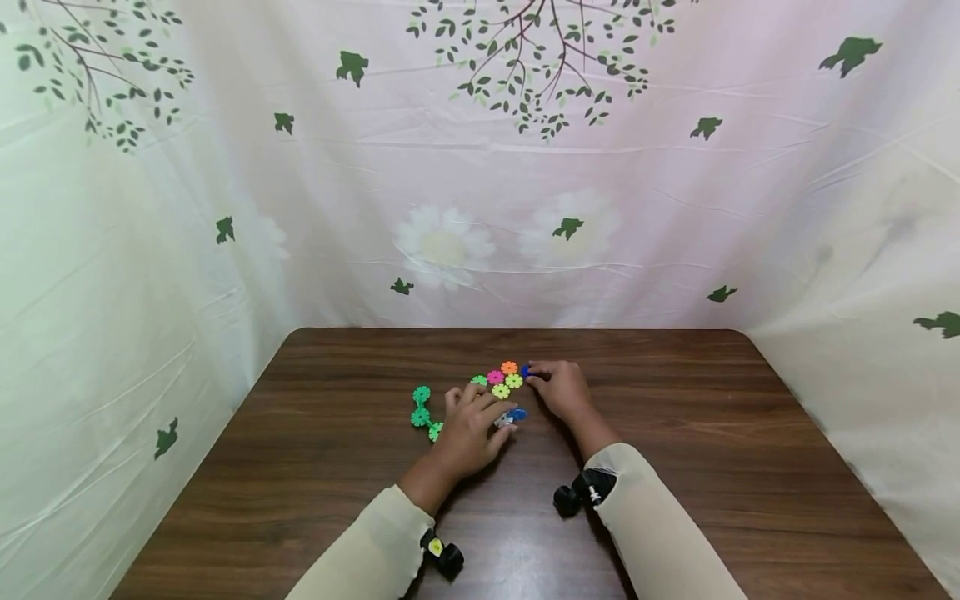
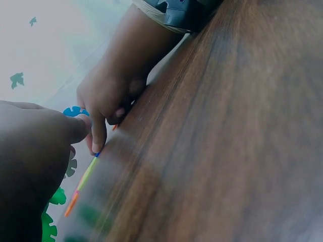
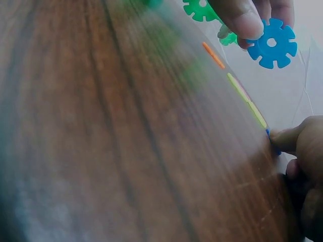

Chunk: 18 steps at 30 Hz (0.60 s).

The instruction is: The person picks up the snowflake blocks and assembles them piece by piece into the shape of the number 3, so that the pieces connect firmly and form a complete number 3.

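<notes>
My left hand (image 1: 468, 437) is raised over the table, pinching a light blue notched interlocking disc (image 3: 272, 44) between thumb and fingers. A whitish disc (image 1: 503, 420) sits beside it at the fingers, and linked green discs (image 1: 420, 417) show on the hand's far side, partly hidden by it. My right hand (image 1: 566, 392) grips a dark blue disc (image 1: 526, 372) low at the tabletop, thumb and index finger at its edge. That disc borders a flat cluster of discs: orange (image 1: 509, 367), pink (image 1: 495, 377) and two yellow (image 1: 513, 381).
A light green disc (image 1: 479, 381) lies at the cluster's left end, partly behind the left fingers. The brown wooden table (image 1: 712, 467) has a patterned white curtain (image 1: 487, 167) behind it. Black wrist cameras (image 1: 567, 501) sit on both sleeves.
</notes>
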Motion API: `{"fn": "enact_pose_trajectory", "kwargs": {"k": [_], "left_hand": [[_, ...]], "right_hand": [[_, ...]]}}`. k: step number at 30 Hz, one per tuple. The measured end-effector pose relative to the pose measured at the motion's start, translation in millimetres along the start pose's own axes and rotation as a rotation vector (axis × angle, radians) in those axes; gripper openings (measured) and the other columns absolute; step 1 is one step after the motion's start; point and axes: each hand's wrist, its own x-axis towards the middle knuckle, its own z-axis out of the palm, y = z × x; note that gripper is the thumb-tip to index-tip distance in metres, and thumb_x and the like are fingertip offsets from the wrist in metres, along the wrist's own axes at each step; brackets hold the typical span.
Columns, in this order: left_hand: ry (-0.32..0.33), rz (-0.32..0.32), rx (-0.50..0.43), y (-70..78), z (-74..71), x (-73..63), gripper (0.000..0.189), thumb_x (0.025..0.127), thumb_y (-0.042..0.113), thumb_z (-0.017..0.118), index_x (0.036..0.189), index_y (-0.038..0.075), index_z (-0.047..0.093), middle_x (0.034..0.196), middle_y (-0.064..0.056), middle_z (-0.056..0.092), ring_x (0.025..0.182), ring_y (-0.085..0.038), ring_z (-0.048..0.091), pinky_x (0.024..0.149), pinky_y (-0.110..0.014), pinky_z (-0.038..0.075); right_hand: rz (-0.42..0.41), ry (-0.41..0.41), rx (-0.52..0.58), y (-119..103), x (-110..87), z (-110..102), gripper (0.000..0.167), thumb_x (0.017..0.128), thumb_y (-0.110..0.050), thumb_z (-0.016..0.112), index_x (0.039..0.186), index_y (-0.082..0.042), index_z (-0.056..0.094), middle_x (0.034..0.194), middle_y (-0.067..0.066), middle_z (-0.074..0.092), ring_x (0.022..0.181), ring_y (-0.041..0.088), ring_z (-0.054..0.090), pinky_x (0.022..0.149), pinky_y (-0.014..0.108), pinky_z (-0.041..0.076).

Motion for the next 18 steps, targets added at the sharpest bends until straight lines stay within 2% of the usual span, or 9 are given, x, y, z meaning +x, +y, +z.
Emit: {"fn": "enact_pose_trajectory", "kwargs": {"k": [6, 14, 18], "left_hand": [[-0.008, 0.001, 0.008, -0.6, -0.3, -0.8, 0.030, 0.097, 0.031, 0.086, 0.125, 0.021, 0.080, 0.115, 0.003, 0.079, 0.121, -0.027, 0.060, 0.095, -0.052, 0.037], [-0.019, -0.003, 0.007, 0.1, -2.1, -1.2, 0.031, 0.096, 0.031, 0.086, 0.125, 0.021, 0.080, 0.115, 0.002, 0.079, 0.121, -0.027, 0.061, 0.095, -0.053, 0.038], [-0.026, -0.006, -0.003, 0.2, -2.5, -0.3, 0.031, 0.097, 0.031, 0.085, 0.126, 0.020, 0.080, 0.115, 0.002, 0.079, 0.120, -0.027, 0.061, 0.096, -0.054, 0.038]], "right_hand": [[0.009, 0.025, 0.013, -0.1, -1.3, 1.7, 0.020, 0.102, -0.013, 0.078, 0.119, -0.004, 0.083, 0.133, 0.014, 0.079, 0.131, 0.037, 0.071, 0.111, 0.056, 0.056], [0.060, 0.007, 0.059, 0.8, -3.2, 1.4, 0.034, 0.103, -0.008, 0.076, 0.136, -0.003, 0.073, 0.139, 0.019, 0.067, 0.131, 0.040, 0.066, 0.109, 0.056, 0.055], [0.056, 0.010, 0.053, 1.7, -4.1, 1.9, 0.032, 0.103, -0.009, 0.076, 0.134, -0.004, 0.074, 0.134, 0.018, 0.067, 0.124, 0.038, 0.068, 0.104, 0.054, 0.057]]}}
